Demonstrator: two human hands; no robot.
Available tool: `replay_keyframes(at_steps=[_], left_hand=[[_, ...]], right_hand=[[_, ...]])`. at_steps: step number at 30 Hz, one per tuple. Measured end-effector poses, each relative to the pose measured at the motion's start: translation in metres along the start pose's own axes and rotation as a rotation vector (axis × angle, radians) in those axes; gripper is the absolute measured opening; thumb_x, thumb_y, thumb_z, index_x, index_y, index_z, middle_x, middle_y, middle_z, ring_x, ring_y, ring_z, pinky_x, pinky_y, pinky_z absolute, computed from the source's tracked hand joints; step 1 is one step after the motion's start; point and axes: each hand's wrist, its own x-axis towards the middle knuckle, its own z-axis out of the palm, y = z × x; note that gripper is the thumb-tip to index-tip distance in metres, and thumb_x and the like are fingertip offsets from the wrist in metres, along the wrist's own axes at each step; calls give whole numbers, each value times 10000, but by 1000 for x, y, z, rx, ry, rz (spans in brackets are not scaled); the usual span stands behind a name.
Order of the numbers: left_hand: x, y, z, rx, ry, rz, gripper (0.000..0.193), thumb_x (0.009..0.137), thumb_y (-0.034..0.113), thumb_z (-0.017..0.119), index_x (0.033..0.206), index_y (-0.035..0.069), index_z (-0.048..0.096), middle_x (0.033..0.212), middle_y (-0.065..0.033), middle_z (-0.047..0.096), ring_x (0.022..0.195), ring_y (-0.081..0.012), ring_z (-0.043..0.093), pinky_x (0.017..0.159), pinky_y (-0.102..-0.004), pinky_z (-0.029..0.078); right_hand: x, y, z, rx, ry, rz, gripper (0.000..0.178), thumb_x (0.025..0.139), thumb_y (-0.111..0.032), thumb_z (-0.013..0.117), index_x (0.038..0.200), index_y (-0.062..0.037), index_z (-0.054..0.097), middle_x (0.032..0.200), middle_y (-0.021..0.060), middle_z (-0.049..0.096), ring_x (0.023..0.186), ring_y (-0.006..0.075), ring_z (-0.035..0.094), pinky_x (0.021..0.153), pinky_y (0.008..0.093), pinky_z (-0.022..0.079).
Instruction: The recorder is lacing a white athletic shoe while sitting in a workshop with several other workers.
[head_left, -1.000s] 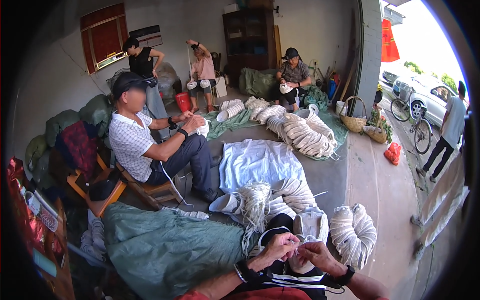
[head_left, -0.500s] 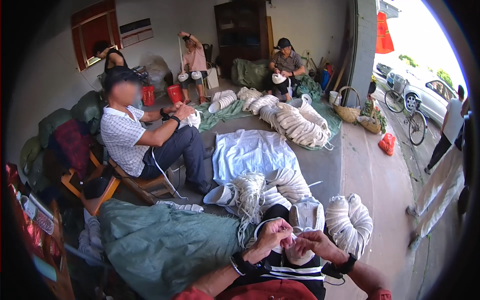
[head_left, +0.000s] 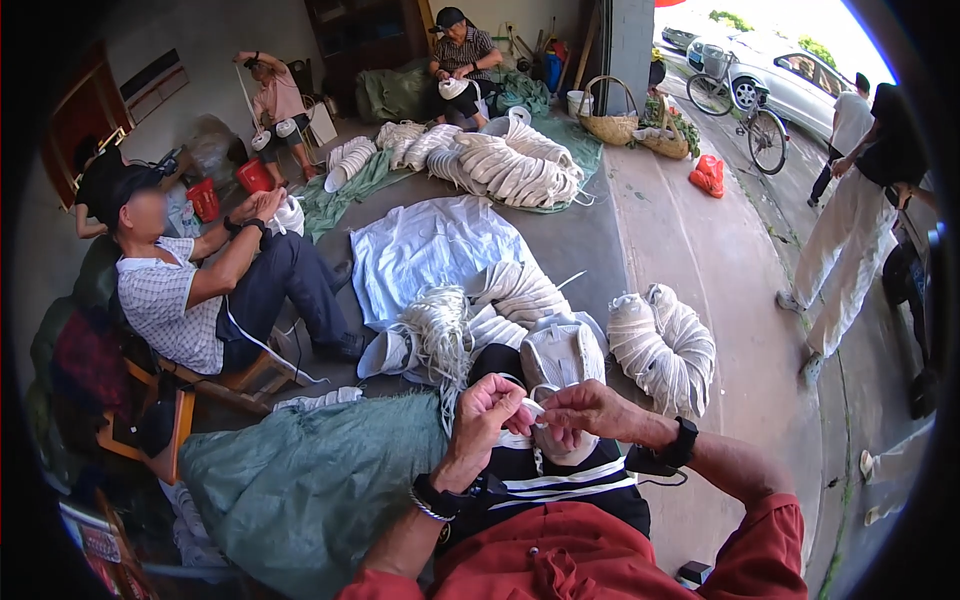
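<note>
Over my lap, my left hand point(head_left: 484, 420) and my right hand point(head_left: 592, 410) meet with fingertips pinched together. Between them is a short end of white lace point(head_left: 533, 407), held by both. Just beyond and beneath the hands a pale, shoe-shaped piece point(head_left: 563, 352) rests on my legs; my fingers cover part of it. A bundle of loose white laces point(head_left: 437, 328) hangs to the left over stacked white shoe uppers point(head_left: 517, 290). On the right, more nested uppers point(head_left: 662, 350) curl into a ring on the floor.
Green sacking point(head_left: 300, 480) lies left of my legs, a white sheet point(head_left: 430, 250) ahead. A seated person point(head_left: 190, 300) works at left; two others sit farther back. Large upper stacks point(head_left: 515, 165), baskets point(head_left: 608, 128) and a red bag point(head_left: 707, 176) lie beyond. People stand at right.
The view has swung right and down, so the scene shifts left and more of my red shirt shows. Both hands stay together on the lace, now raised slightly in the picture.
</note>
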Motion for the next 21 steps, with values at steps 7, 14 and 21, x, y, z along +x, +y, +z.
replay_keyframes(at_steps=[7, 14, 21], left_hand=[[-4, -14, 11, 134, 182, 140, 204, 878, 147, 530, 1016, 9, 471, 746, -97, 617, 601, -111, 574, 549, -211, 429], [10, -88, 35, 866, -462, 499, 284, 818, 147, 548, 1079, 38, 568, 1120, -148, 570, 1159, -334, 464, 970, -415, 350], [19, -109, 36, 1090, -516, 552, 282, 764, 176, 607, 1022, 64, 584, 1241, -133, 495, 1226, -307, 390, 1020, -439, 272]], right_hand=[[9, -2, -31, -328, 273, -90, 204, 914, -188, 486, 949, -23, 603, 741, 14, 609, 590, 67, 576, 479, 203, 448], [26, -69, -35, -22, 178, -49, 257, 920, -224, 464, 896, 11, 567, 704, 55, 618, 554, 101, 597, 430, 205, 433], [14, -174, -12, -286, 402, -372, 201, 861, -123, 459, 848, 28, 590, 561, 47, 551, 416, 97, 526, 357, 217, 399]])
